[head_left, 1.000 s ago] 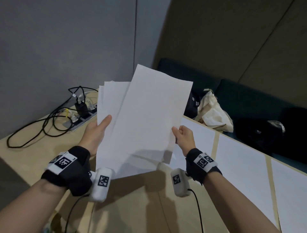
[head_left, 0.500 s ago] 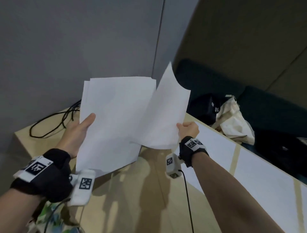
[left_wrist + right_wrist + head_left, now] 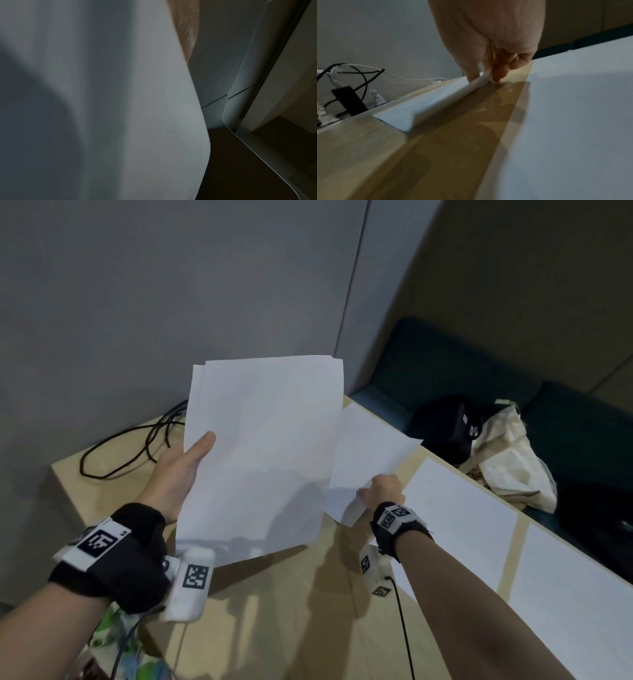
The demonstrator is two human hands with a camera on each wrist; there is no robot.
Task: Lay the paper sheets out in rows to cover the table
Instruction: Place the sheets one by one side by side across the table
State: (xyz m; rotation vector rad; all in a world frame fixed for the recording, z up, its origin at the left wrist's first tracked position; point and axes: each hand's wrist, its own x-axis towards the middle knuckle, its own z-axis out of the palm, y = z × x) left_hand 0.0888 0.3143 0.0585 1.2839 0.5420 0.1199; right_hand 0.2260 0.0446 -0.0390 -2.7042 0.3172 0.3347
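My left hand (image 3: 186,470) holds a stack of white paper sheets (image 3: 263,450) upright above the wooden table (image 3: 274,611), thumb on the front; the stack (image 3: 102,108) fills the left wrist view. My right hand (image 3: 382,494) pinches the near edge of a single sheet (image 3: 368,453) low over the table's far corner. In the right wrist view the hand (image 3: 489,75) pinches that sheet (image 3: 423,108), whose far part lies on the wood. A laid sheet (image 3: 459,522) lies just right of it, another (image 3: 575,604) further right along the far edge.
Black cables (image 3: 137,446) lie on the table's left end by the grey wall. A black charger (image 3: 348,100) sits among plugs there. Beyond the far edge a dark bench carries a black bag (image 3: 445,426) and a cream tote (image 3: 510,463).
My right hand has drawn one sheet off the stack and carried it down and to the right onto the far corner. The left hand kept the stack raised.
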